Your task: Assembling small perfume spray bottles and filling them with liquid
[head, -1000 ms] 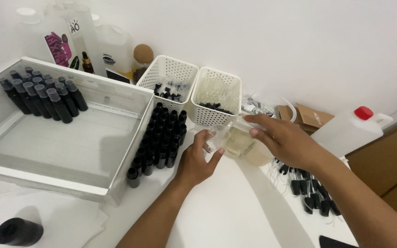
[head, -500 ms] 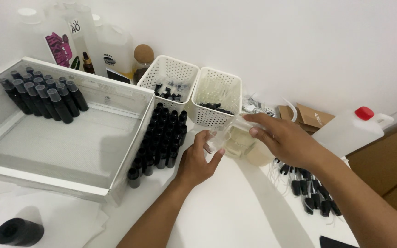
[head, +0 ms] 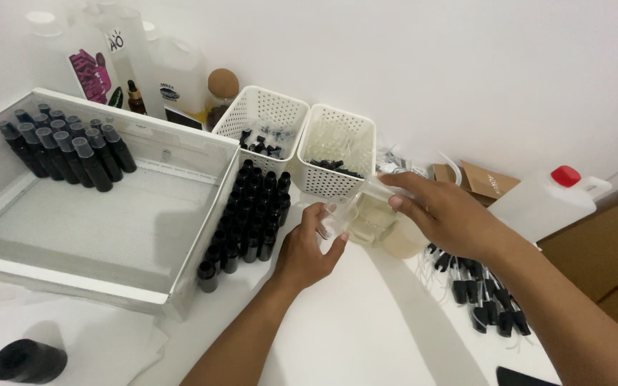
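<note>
Left hand (head: 307, 250) fingers pinch small clear bottle (head: 332, 220); right hand (head: 446, 214) fingers wrap clear beaker (head: 377, 221) tilted onto it. Both look light, slippery; grip the sides.

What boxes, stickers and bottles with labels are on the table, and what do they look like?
Tall clear jug, back left: pink and black sticker.
Clear jug beside it: small round dark label, white tag below.
Small amber dropper bottle between them: black top.
Brown cardboard box, behind the right hand: flat, folded.
White jug, far right: red cap, no label showing.
</note>
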